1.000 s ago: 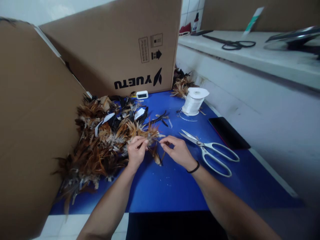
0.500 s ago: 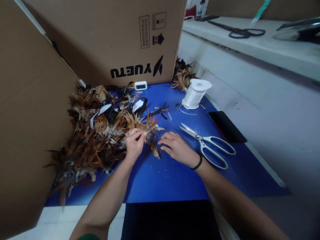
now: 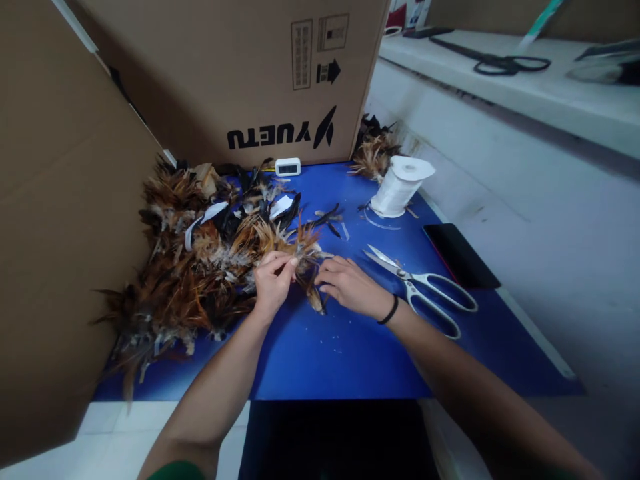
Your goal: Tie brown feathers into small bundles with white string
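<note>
My left hand is closed in a pinch, thumb against forefinger, on a tuft of brown and tan feathers at the right edge of a large pile. Just across from it, my right hand reaches in from the right with bent fingers drawn together at the same tuft. What lies between its fingertips is too small to make out. Below the tuft, a few brown feathers hang or lie between the two hands. A dark band circles my right wrist.
The feather pile covers the left of the blue table. To the right lie open scissors and a black phone. A white ribbon spool and a small digital display stand farther back. Cardboard boxes wall the left and back.
My right hand has moved left to the tuft, and its fingers have drawn closer together. My left hand keeps its pinch. The whole view has shifted slightly.
</note>
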{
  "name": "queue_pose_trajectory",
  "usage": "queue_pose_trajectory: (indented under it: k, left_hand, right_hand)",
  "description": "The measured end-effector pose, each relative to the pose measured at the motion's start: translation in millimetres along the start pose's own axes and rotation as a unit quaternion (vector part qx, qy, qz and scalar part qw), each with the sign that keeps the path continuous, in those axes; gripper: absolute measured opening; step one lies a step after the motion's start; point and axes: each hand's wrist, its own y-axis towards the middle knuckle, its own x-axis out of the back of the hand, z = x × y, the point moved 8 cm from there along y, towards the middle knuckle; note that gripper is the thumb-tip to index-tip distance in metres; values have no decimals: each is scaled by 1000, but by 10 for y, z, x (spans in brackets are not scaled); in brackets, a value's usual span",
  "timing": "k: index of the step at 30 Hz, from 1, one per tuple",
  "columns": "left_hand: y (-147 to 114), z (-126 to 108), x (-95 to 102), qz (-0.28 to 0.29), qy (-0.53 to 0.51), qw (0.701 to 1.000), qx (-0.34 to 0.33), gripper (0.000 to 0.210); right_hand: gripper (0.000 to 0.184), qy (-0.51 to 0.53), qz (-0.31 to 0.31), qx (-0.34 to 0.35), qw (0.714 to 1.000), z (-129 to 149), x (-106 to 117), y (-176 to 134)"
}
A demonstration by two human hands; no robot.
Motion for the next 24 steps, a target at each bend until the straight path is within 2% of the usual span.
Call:
queue_pose_trajectory:
  k: [4, 6, 9, 12, 17, 21, 24]
  left_hand:
    - [-18, 16, -53, 15, -24, 999, 22, 19]
    - [-53, 45, -154, 50, -88, 993, 65, 20]
    - [-154, 110, -357, 113, -196, 962, 151, 21]
    - [-240, 160, -491, 162, -213, 945, 187, 23]
    - [-248, 180, -529, 200, -119, 965, 122, 21]
    - [-228, 151, -520, 201, -54, 975, 73, 18]
    - [-217, 114, -517, 199, -26, 979, 45, 16]
  right_hand:
    - [4, -1, 30, -3, 1000, -12, -15, -150]
    - [5, -17, 29, -2, 999, -2, -23, -191]
    - [10, -39, 15, -2, 999, 27, -30, -217]
    - [11, -54, -1, -4, 999, 51, -13, -249]
    - [15, 6, -26, -27, 999, -9, 38, -360]
    - [15, 69, -42, -20, 997, -55, 42, -443]
    - [18, 59, -41, -9, 997, -49, 40, -492]
